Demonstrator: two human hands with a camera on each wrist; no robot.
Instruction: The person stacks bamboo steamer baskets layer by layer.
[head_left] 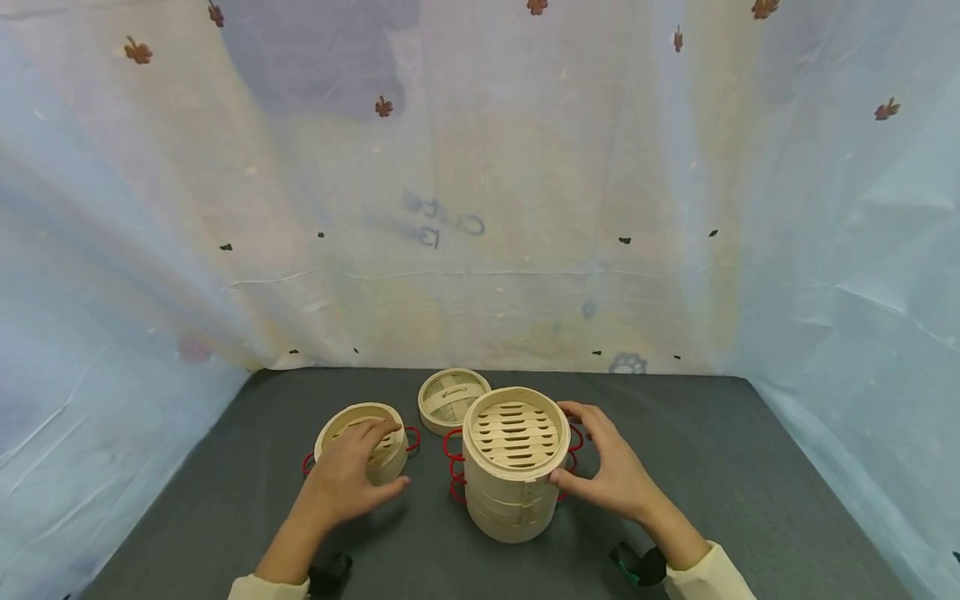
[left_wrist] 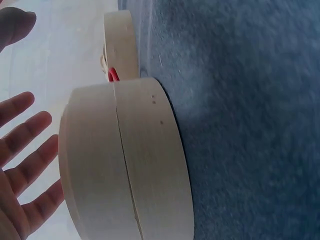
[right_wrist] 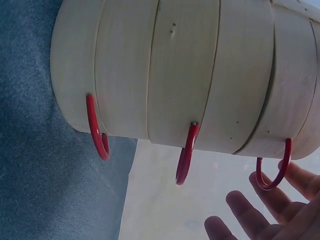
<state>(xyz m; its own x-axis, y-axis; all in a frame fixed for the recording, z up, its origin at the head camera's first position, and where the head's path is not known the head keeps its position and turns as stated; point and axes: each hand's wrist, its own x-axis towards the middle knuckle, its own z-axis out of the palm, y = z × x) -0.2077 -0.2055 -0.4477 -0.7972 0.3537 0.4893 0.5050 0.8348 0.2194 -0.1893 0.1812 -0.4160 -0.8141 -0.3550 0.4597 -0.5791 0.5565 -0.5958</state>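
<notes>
A bamboo steamer basket (head_left: pixel 388 469) with red ring handles stands on the left. My left hand (head_left: pixel 345 479) is over its near side, fingers straight across the slatted top and thumb held away. To the right rises a stack of three bamboo steamer baskets (head_left: pixel 510 510), slats showing in the top one. My right hand (head_left: pixel 617 475) is spread at the stack's right side, with the thumb at the upper rim. In the right wrist view its fingers lie beside the topmost red handle (right_wrist: pixel 286 167); whether they touch it I cannot tell.
Behind the stack, a round bamboo lid (head_left: pixel 450 402) with a strap handle lies on the dark grey table (head_left: pixel 675 450). A pale patterned curtain (head_left: pixel 480 192) encloses the back and both sides. Dark bands (head_left: pixel 637 567) are by both wrists.
</notes>
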